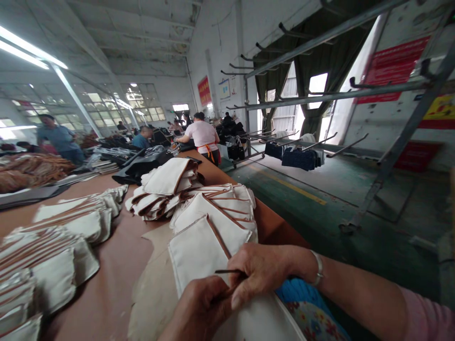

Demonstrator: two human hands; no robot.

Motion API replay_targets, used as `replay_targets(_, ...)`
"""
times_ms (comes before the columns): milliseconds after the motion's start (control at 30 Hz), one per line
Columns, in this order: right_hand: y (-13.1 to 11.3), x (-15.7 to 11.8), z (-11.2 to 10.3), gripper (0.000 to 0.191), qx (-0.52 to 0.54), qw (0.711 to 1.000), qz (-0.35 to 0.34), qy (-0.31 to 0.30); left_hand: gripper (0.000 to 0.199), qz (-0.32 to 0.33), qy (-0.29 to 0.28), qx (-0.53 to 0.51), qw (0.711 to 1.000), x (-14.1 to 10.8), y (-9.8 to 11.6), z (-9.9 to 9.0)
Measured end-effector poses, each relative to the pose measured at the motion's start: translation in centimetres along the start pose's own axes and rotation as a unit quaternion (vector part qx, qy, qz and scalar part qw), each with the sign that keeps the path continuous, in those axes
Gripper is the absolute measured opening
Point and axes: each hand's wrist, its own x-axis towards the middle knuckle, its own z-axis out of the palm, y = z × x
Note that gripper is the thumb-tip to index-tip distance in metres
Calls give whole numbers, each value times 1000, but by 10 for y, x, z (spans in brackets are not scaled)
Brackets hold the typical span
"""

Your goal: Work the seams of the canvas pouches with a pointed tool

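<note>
Near the bottom centre, my left hand (201, 303) and my right hand (261, 267) meet, fingers closed, at the brown edge of a white brown-edged panel (256, 319). A thin dark strip or blade (227, 271) sticks out to the left from my right hand; its kind is hard to make out. The fingers hide most of the pinched edge. Just beyond my hands, more white panels (194, 246) with brown edging lie fanned out. Behind them is a heaped pile of similar panels (167, 176).
Overlapping rows of white panels (53, 270) cover the left of the brown table (117, 284). A tan sheet (149, 284) lies under the near stack. Dark bags (302, 158) hang on a metal rack (377, 189) at right. A co-worker (202, 135) stands farther along the table.
</note>
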Motion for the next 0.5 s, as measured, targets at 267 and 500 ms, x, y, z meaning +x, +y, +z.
replay_targets(267, 51, -46, -21, 26, 134, 979, 82, 128, 49, -48, -12, -35, 998, -29, -44, -38)
replay_targets(500, 34, -25, 23, 39, 132, 983, 72, 106, 31, 25, -25, 0, 999, -9, 6, 4)
